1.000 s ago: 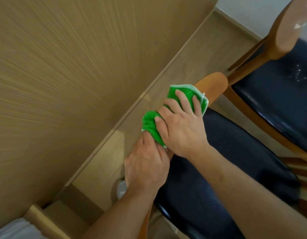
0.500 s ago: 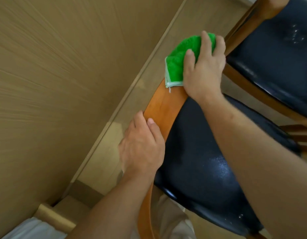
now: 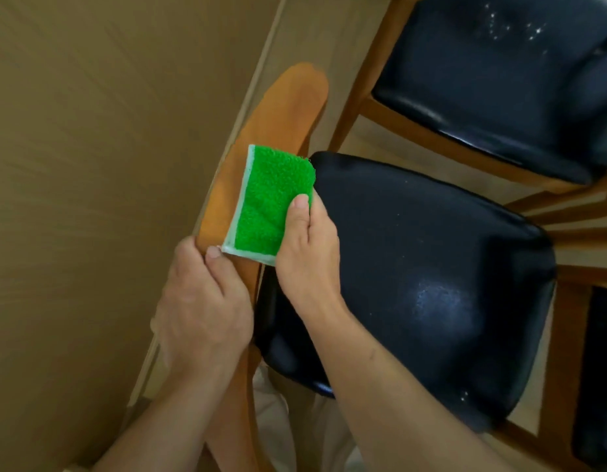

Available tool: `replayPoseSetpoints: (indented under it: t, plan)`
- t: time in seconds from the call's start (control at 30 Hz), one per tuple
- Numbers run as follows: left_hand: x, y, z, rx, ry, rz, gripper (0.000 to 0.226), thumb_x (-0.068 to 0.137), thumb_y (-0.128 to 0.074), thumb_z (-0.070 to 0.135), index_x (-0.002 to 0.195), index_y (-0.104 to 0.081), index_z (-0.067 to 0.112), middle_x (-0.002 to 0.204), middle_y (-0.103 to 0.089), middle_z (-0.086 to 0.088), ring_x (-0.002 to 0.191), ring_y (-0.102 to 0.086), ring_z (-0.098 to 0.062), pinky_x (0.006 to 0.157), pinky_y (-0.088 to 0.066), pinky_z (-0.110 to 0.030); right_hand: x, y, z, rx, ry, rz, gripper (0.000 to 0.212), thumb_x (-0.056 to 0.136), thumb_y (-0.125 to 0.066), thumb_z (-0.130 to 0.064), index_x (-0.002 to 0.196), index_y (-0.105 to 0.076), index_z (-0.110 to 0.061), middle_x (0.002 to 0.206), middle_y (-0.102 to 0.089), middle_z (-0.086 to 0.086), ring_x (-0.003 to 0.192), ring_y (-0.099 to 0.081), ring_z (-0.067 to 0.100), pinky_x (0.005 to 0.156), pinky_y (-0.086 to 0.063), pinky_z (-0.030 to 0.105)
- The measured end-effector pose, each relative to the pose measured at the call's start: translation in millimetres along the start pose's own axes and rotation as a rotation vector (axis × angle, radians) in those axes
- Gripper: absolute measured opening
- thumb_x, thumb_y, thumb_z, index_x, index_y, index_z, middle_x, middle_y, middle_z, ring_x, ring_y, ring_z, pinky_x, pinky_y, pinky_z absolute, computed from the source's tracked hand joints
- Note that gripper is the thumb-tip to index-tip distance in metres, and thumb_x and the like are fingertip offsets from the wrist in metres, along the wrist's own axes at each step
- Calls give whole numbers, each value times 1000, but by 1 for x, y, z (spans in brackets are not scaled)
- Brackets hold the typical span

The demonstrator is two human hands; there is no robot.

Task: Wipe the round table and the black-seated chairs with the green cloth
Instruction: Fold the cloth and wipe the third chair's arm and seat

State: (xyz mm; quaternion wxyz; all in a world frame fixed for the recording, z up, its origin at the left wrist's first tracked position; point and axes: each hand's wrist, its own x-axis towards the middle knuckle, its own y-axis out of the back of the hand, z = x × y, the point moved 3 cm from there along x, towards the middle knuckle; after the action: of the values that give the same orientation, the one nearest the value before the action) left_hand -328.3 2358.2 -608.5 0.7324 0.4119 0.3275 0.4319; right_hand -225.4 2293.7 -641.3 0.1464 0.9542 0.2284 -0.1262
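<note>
From the head view, we hold the cloth (image 3: 273,207) folded flat against the chair's wooden backrest (image 3: 278,107), just left of the near black seat (image 3: 431,267). Our right hand (image 3: 309,253) is the grip on it, thumb on top and fingers curled beneath. Our left hand (image 3: 203,301) clasps the backrest nearer to us, its thumb touching the cloth's near corner. A second chair (image 3: 499,80) stands far right. A tan wall (image 3: 91,165) fills the left.

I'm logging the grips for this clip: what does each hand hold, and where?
Right hand pinches the green cloth at its near right edge; left hand grips the chair's wooden backrest at its top rail.
</note>
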Motion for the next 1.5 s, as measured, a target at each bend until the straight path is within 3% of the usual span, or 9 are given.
replayPoseSetpoints:
  t: [0.1, 0.3, 0.5, 0.6, 0.8, 1.0, 1.2, 1.37, 1.5]
  plan:
    - [-5, 3, 7, 61, -80, -31, 45, 98, -33, 27, 139, -40, 9, 135, -50, -14, 117, -49, -28, 86, -41, -42, 3, 8, 2, -136, 72, -99, 42, 105, -27, -37, 134, -49, -15, 97, -65, -5, 82, -62, 4, 65, -46, 15]
    - [7, 7, 26, 170, -384, -196, 56, 93, -34, 22, 148, -31, 11, 156, -24, -11, 145, -17, -26, 113, -15, -49, 32, 35, 25, -358, 174, -107, 46, 104, -27, -37, 143, -44, -18, 129, -60, 9, 116, -57, 26, 90, -45, 35]
    - [61, -10, 68, 272, -603, -239, 59, 100, -35, 32, 152, -13, 14, 160, -9, -5, 147, -5, -18, 112, -2, -30, 90, 117, 104, -1114, -131, -191, 59, 105, -21, -40, 156, -7, -14, 162, -9, 19, 149, -5, 36, 119, -11, 51]
    - [61, -21, 70, 267, -609, -162, 63, 99, -37, 33, 152, -12, 13, 160, -10, -6, 147, -5, -19, 114, -3, -32, 96, 119, 132, -1144, -181, -179, 68, 103, -24, -46, 155, 10, -17, 161, 13, 20, 148, 10, 38, 118, -2, 55]
    - [62, -27, 67, 219, -630, -46, 62, 94, -39, 34, 149, -25, 11, 156, -24, -10, 145, -17, -21, 113, -9, -33, 91, 73, 133, -1061, 7, -117, 69, 102, -29, -44, 155, 1, -10, 160, 6, 26, 148, -2, 41, 117, -15, 52]
    - [59, -25, 70, 209, -619, -34, 59, 94, -42, 31, 148, -30, 9, 155, -28, -11, 144, -22, -22, 113, -13, -35, 3, 29, 157, -1120, 146, -464, 67, 97, -15, -52, 151, 18, -31, 158, 19, 14, 145, 15, 35, 118, -1, 53]
    - [57, -25, 69, 224, -616, -27, 58, 95, -42, 29, 147, -30, 8, 154, -29, -12, 144, -22, -23, 113, -13, -36, -28, 20, 171, -1209, 302, -641, 64, 98, -14, -53, 153, 10, -30, 159, 13, 15, 143, 9, 43, 107, 4, 64]
    - [59, -27, 68, 220, -619, -27, 58, 95, -41, 30, 148, -29, 9, 155, -28, -11, 144, -22, -23, 113, -13, -35, 66, 39, 151, -1280, 322, -404, 69, 98, -5, -49, 154, -2, -10, 160, 12, 13, 146, 13, 25, 113, 8, 48]
    - [60, -28, 69, 211, -612, -19, 58, 95, -41, 31, 148, -29, 9, 155, -27, -11, 144, -22, -22, 113, -13, -34, 124, 47, 127, -1211, 243, -223, 54, 105, -27, -31, 152, -21, -5, 162, 0, 19, 149, 3, 32, 116, 1, 47]
